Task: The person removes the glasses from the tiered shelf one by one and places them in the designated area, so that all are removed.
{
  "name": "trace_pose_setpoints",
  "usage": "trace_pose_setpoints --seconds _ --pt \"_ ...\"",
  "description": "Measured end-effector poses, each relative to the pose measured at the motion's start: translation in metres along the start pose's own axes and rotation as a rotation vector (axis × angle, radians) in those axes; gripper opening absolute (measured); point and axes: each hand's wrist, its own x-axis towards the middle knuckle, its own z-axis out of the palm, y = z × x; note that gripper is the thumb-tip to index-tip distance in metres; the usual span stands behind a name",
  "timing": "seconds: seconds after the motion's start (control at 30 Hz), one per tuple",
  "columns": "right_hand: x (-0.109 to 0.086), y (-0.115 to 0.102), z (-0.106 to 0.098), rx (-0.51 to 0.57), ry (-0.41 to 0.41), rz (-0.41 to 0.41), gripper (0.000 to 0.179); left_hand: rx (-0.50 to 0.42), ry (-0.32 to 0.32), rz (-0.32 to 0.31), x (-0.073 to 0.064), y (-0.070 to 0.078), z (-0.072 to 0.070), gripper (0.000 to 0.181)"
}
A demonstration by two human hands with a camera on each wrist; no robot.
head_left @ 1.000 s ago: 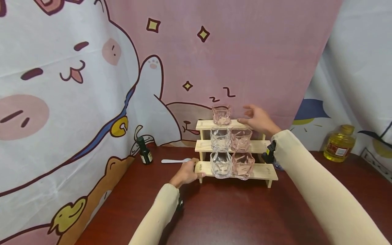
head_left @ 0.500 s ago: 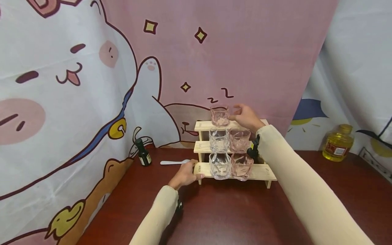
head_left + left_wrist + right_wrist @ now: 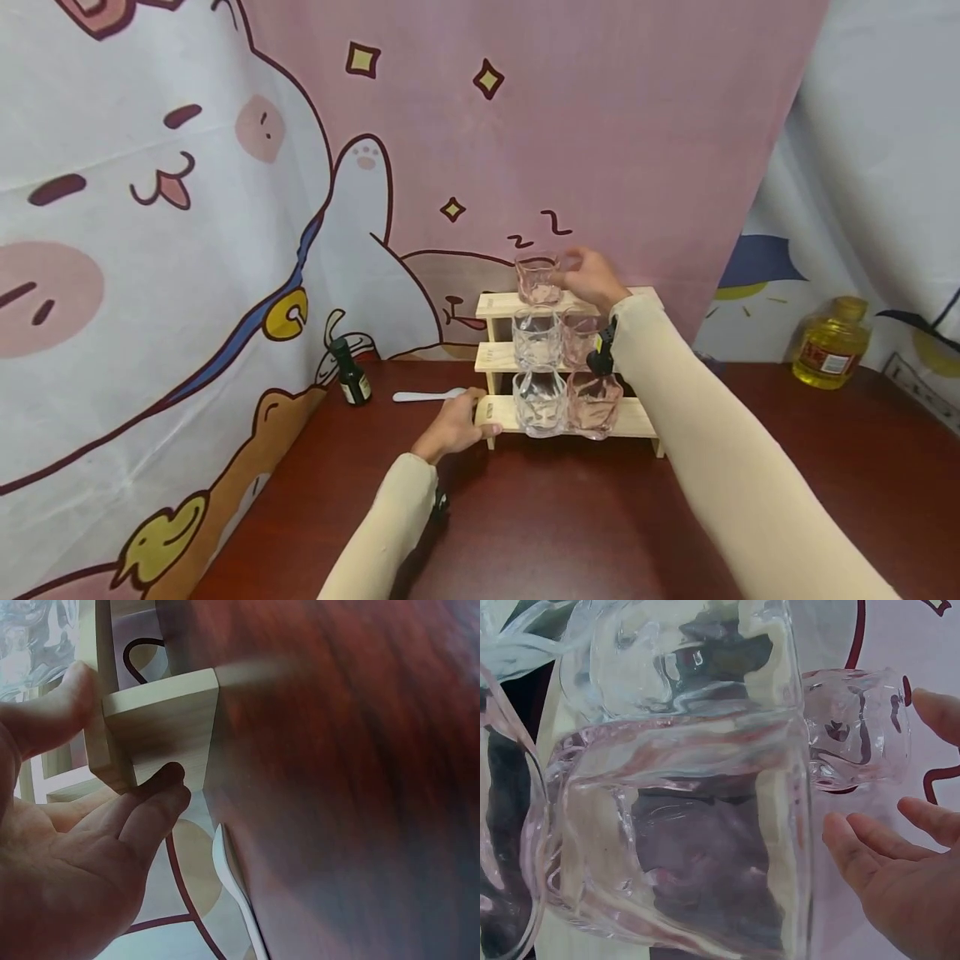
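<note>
A three-step wooden rack point(image 3: 497, 357) stands on the table, bearing glasses. My left hand point(image 3: 453, 427) grips the left end of its lowest board; in the left wrist view the thumb is on one side of the board point(image 3: 161, 701) and fingers on the other. On the top step sits a pink glass point(image 3: 537, 280). My right hand point(image 3: 596, 279) is just right of it, its fingers spread around the glass's rim side in the right wrist view. The middle step holds a clear glass point(image 3: 536, 342) and a pink one; below stand another clear glass point(image 3: 540, 406) and pink glass point(image 3: 594, 407).
A small dark bottle point(image 3: 351, 373) and a white spoon point(image 3: 423, 397) lie left of the rack, the bottle upright. A bottle of yellow oil point(image 3: 831, 346) stands at the far right. Printed cloth point(image 3: 637, 125) hangs close behind the rack.
My right hand has moved left along the top step, up to the pink glass. The left hand has kept its hold on the rack, and the glasses have stayed in place.
</note>
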Motion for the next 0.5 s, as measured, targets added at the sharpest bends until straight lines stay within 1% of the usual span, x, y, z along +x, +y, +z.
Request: trace_pose_setpoints --seconds 0.13,0.23,0.37,0.5 --pt "0.002 -0.004 0.003 0.007 0.017 0.005 0.08 0.008 0.002 -0.001 0.001 0.0 0.0 0.058" --pt "0.004 -0.005 0.008 0.061 0.056 0.023 0.079 0.012 -0.005 0.007 0.002 -0.001 0.0 0.058" --pt "0.006 -0.003 0.016 0.135 0.099 0.043 0.076 0.017 -0.014 0.0 0.003 -0.002 0.0 0.059" --pt "0.01 -0.002 0.023 0.125 0.137 0.02 0.076 0.012 -0.023 0.006 0.005 -0.002 -0.001 0.059"
